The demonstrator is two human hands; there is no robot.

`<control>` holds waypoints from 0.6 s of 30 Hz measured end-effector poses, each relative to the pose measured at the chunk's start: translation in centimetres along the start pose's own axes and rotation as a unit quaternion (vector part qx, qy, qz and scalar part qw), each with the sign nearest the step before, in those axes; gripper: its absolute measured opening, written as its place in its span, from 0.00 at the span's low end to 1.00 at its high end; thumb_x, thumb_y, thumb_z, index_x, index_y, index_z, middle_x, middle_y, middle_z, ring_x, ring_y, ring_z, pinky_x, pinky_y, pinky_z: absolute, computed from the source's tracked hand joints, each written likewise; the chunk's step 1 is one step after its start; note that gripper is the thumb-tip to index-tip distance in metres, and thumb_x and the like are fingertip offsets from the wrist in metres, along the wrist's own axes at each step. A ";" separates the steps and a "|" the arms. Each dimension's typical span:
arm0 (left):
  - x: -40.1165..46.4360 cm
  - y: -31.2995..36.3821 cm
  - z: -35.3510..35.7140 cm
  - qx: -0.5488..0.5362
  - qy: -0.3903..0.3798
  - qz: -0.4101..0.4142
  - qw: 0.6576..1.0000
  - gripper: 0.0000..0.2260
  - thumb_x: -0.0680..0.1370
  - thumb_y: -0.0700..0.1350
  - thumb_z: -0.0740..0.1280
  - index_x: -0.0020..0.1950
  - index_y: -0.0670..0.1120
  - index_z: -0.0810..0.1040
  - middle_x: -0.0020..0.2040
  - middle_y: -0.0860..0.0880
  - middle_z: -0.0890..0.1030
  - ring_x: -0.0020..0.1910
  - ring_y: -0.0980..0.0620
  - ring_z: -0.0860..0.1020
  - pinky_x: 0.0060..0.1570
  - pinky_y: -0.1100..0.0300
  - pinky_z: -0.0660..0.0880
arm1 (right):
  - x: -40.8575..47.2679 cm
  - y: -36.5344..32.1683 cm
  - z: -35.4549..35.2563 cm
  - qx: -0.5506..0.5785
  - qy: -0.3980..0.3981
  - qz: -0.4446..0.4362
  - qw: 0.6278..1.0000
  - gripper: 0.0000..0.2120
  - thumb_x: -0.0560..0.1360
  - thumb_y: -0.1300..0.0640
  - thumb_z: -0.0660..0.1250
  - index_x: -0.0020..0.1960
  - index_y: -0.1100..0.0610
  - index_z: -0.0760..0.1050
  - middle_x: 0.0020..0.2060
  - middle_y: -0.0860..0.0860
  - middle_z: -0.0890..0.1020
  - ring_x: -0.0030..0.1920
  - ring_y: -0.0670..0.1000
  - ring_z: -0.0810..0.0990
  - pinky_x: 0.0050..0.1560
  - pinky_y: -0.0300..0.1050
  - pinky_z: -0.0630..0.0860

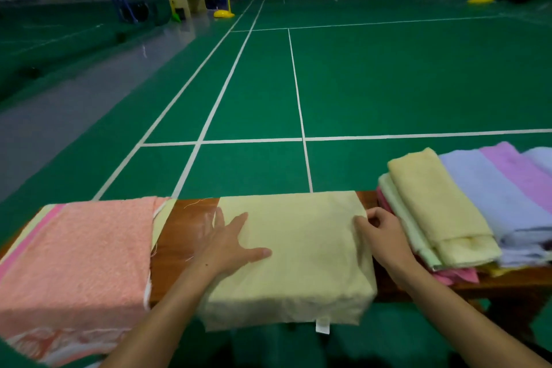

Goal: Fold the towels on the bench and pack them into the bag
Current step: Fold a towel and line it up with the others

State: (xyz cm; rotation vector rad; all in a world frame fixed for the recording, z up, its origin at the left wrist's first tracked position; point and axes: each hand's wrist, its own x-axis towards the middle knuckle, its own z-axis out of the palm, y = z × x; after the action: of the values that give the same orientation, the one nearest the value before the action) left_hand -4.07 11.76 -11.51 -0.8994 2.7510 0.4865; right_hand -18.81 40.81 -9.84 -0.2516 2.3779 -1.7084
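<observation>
Yellow towel [298,254]: lay folded across the middle of the bench [179,236], its near side hanging over the front edge.
Left hand [230,243]: rested flat on the towel's left part, fingers spread.
Right hand [380,231]: fingers curled, pinching the towel's right edge.
Hidden: fingertips blurred; the pink towel [77,260] was cut off at the bench's left end.
Right end: stacked towels [466,206].

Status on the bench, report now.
Left hand flat on yellow towel, right hand pinching its right edge. Towel part-folded on bench. No bag in view. Pink towel left, folded stack right.
</observation>
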 end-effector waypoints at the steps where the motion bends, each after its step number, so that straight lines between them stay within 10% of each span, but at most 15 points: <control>1: -0.1 0.2 -0.3 -0.005 0.014 -0.002 1.000 0.53 0.63 0.83 0.67 0.83 0.63 0.58 0.87 0.45 0.45 0.85 0.36 0.45 0.80 0.36 0.50 | 0.0 0.1 -0.1 0.004 -0.004 0.002 1.000 0.03 0.79 0.64 0.69 0.46 0.63 0.80 0.44 0.57 0.84 0.43 0.51 0.80 0.42 0.40 0.75; 5: -0.4 0.5 -0.9 -0.188 0.093 -0.020 0.978 0.35 0.70 0.61 0.81 0.74 0.57 0.74 0.82 0.45 0.60 0.80 0.42 0.61 0.75 0.41 0.65 | 0.5 1.0 0.0 0.005 -0.037 0.010 0.999 0.11 0.74 0.70 0.70 0.53 0.58 0.79 0.50 0.53 0.86 0.51 0.51 0.84 0.51 0.46 0.80; 9: -0.5 -0.2 -2.3 -0.410 0.097 -0.044 0.906 0.24 0.79 0.37 0.74 0.74 0.50 0.75 0.68 0.45 0.78 0.58 0.50 0.79 0.56 0.53 0.79 | 0.6 1.1 -0.1 -0.009 -0.061 -0.006 0.998 0.32 0.72 0.70 0.71 0.74 0.52 0.72 0.65 0.50 0.79 0.63 0.49 0.81 0.64 0.49 0.78; 12: -0.7 -0.2 -3.9 -0.497 0.011 -0.062 0.865 0.21 0.81 0.35 0.68 0.70 0.54 0.79 0.66 0.49 0.77 0.60 0.47 0.79 0.59 0.47 0.81 | 0.6 0.7 -0.1 -0.043 -0.076 -0.017 0.996 0.30 0.73 0.70 0.69 0.72 0.49 0.78 0.64 0.50 0.81 0.60 0.50 0.82 0.62 0.48 0.80; 18: -1.5 0.1 -4.6 -0.451 -0.011 -0.013 0.892 0.16 0.81 0.37 0.65 0.61 0.53 0.86 0.60 0.55 0.79 0.59 0.54 0.76 0.50 0.56 0.76 | 0.4 -0.3 -0.5 -0.066 -0.104 -0.014 0.992 0.22 0.75 0.69 0.69 0.67 0.55 0.83 0.58 0.47 0.86 0.47 0.36 0.81 0.58 0.37 0.77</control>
State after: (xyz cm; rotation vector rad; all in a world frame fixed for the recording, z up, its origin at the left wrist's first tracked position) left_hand -3.35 10.94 -6.80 -1.0549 2.4150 1.8274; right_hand -19.30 41.05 -9.45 -0.4606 2.3445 -1.4575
